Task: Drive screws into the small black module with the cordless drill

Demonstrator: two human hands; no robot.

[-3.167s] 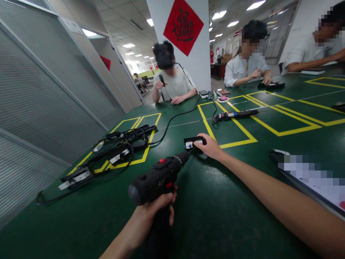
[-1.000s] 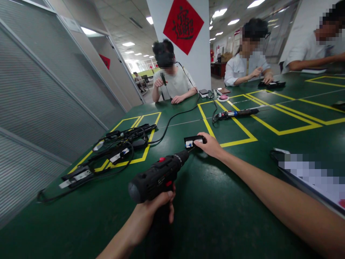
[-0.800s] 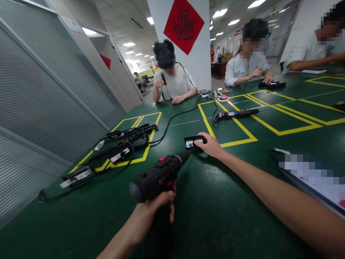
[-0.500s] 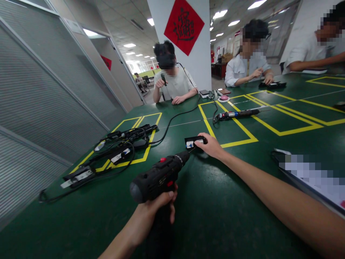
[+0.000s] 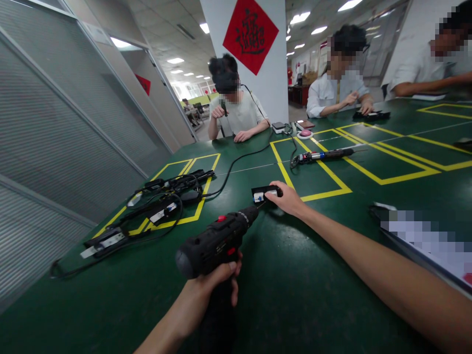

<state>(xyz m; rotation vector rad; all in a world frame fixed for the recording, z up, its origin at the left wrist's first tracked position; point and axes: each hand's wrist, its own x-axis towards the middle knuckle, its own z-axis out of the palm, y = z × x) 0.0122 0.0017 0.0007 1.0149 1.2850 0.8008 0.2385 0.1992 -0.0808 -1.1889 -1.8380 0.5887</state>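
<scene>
My left hand (image 5: pixel 217 280) is wrapped round the grip of a black cordless drill (image 5: pixel 212 243) with red buttons. The drill points forward and to the right, away from me. A small black housing with white and blue parts (image 5: pixel 259 195) rests on the green table (image 5: pixel 287 275). My right hand (image 5: pixel 285 196) pinches this housing at its right end, thumb in front and fingers behind. The drill's thin bit reaches the front of the housing; whether it touches a screw is too small to see.
To the left, black devices with cables (image 5: pixel 165 206) lie across yellow tape outlines. A pen-shaped electric tool (image 5: pixel 324 155) lies beyond my right hand. A clipboard with papers (image 5: pixel 416 236) is at the right. Across the table a person (image 5: pixel 238 113) holds a screwdriver (image 5: pixel 225 110); two more people sit further right.
The view has shifted very slightly. Both hands, the drill and the housing keep the same positions relative to one another.
</scene>
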